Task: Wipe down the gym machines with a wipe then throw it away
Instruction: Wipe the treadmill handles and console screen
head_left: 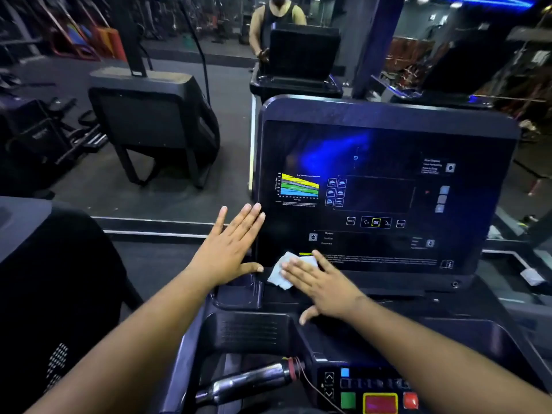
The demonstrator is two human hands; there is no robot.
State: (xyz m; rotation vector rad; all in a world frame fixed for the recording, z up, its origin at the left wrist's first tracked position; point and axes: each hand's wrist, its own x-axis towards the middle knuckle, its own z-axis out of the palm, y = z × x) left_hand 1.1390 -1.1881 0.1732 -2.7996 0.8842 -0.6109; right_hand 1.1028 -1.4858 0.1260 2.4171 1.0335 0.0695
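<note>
1. Right hand (321,283): fingers straight and flat, pressing the wipe (286,268) against the bottom-left edge of the treadmill console (385,115). No curl round it, palm down, thumb spread toward the person.
2. Left hand (231,248): flat and spread, holds nothing. Fingertips lie at the console's left edge; thumb rests on the rim of the cup holder (239,297) just below.
3. Wipe: pale, crumpled, mostly showing to the left of the right hand's fingers, sitting where the console face meets the ledge under it.
4. Console screen is dark, with a coloured chart (298,186) at left and an OK button (375,222) lower centre.
5. Near edge: chrome handlebar (251,380) with a red cord at its end; beside it a control panel with green (348,400) and red (380,403) buttons.
6. Mirror ahead shows a person in a dark tank top (277,13) behind a console's back.
</note>
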